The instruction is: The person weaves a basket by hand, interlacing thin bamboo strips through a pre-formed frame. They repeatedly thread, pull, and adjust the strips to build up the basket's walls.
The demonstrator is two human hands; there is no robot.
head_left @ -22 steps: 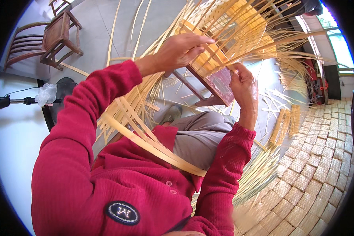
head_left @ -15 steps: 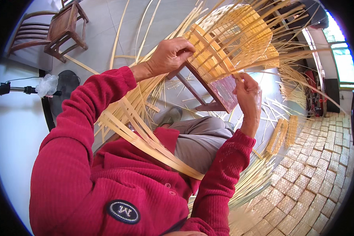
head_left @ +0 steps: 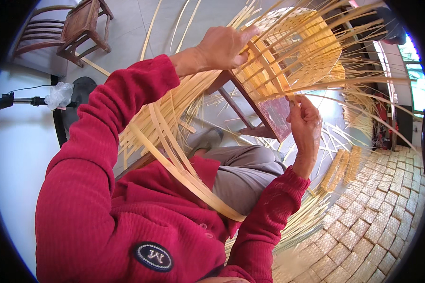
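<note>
A partly woven bamboo basket [head_left: 311, 40] rests on its side on a dark reddish wooden stool [head_left: 274, 113], its long loose stakes fanning out to the right. Across the stakes at its near side runs a flat bamboo strip [head_left: 272, 67]. My left hand [head_left: 222, 48] is at the strip's far-left end, thumb and forefinger around it, the other fingers curled; the exact contact is partly hidden. At the near-right end, my right hand [head_left: 305, 123] pinches the strip between thumb and fingers. Several loose bamboo strips [head_left: 189, 181] lie across my lap.
A wooden chair [head_left: 82, 26] stands at the far left, near a black stand arm with a clear plastic bag [head_left: 60, 95]. Bundled bamboo strips [head_left: 174, 111] extend beside the stool. Small woven panels [head_left: 337, 170] lie on the right, beside many flat woven pieces [head_left: 363, 212] covering the floor.
My left hand has shifted up and right along the basket's edge, its forefinger now stretched out. My right hand keeps its pinch. The whole view has shifted slightly.
</note>
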